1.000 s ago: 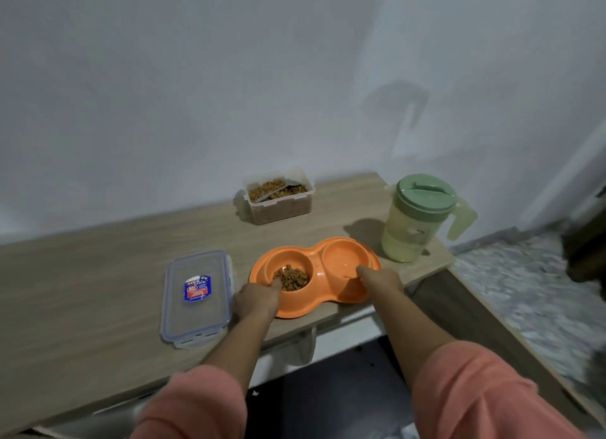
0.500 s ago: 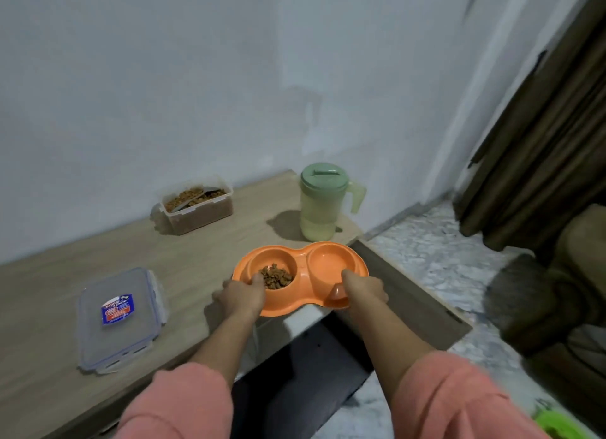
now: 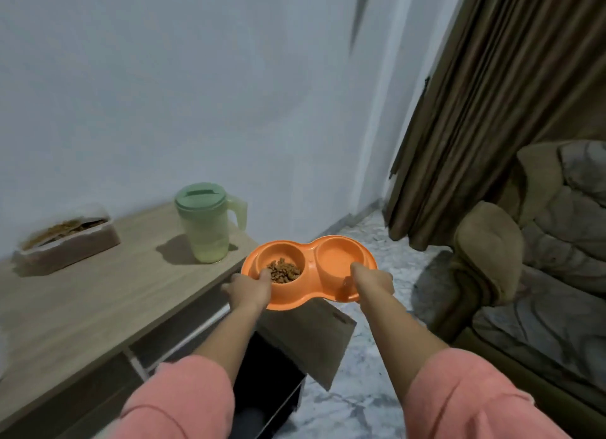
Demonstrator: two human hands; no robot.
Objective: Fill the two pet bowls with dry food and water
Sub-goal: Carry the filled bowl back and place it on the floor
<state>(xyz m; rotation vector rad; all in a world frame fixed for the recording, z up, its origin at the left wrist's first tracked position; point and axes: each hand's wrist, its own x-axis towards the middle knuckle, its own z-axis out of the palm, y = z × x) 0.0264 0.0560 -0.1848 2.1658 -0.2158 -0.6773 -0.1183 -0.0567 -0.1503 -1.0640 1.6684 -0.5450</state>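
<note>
I hold an orange double pet bowl (image 3: 310, 265) in the air past the right end of the wooden table (image 3: 98, 307). Its left well holds brown dry food (image 3: 284, 270); whether there is water in the right well (image 3: 339, 254) I cannot tell. My left hand (image 3: 251, 289) grips the bowl's near left rim, thumb over the edge. My right hand (image 3: 372, 283) grips the near right rim. A green-lidded pitcher (image 3: 206, 224) stands on the table's right end. The clear food container (image 3: 67, 238) sits open at the back left.
A brown curtain (image 3: 475, 94) hangs at the right. A padded brown armchair (image 3: 531, 251) stands on the marble floor (image 3: 377, 356) at the right. The table's side panel (image 3: 308, 337) sits below the bowl. A white wall runs behind the table.
Both hands lifted the double bowl off the table and carried it right, beyond the table's end. The view swung right; the container lid left the frame.
</note>
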